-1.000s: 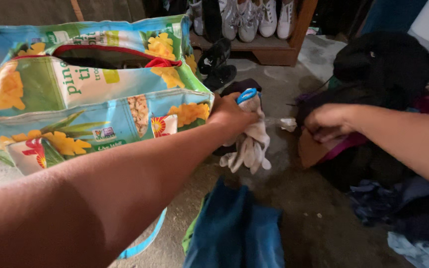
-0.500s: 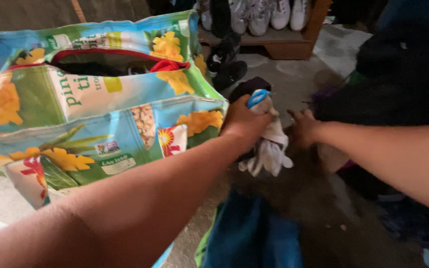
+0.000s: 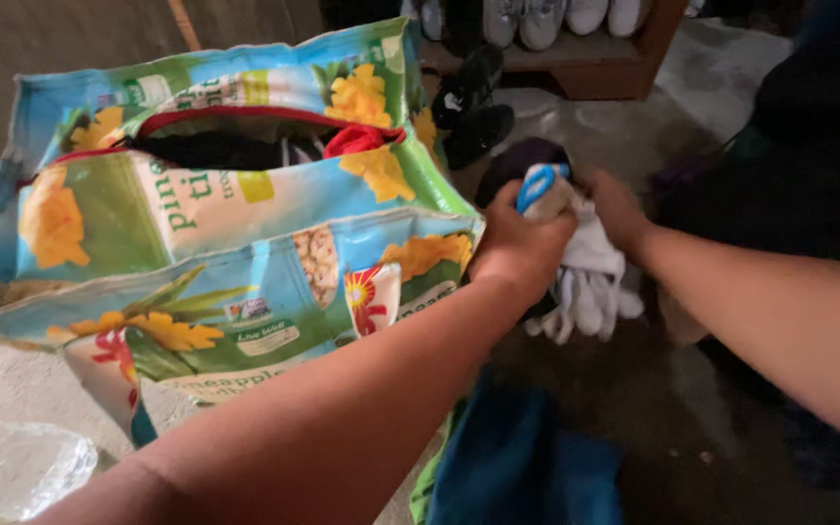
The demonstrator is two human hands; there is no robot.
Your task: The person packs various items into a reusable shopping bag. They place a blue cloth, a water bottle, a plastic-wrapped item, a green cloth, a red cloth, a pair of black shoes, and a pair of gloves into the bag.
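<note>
Left hand [image 3: 517,248] is clenching the limp white cloth bundle [image 3: 585,277], hanging downward, while right hand [image 3: 619,209] is pinching its top from just beside.

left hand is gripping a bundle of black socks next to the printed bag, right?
Not quite: the socks are white, not black, as the head view shows. The left hand does hold the bundle beside the printed bag.

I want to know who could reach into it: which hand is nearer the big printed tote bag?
Left. The left hand grips white socks right beside the tote bag; the right hand is farther, beyond the socks.
</note>
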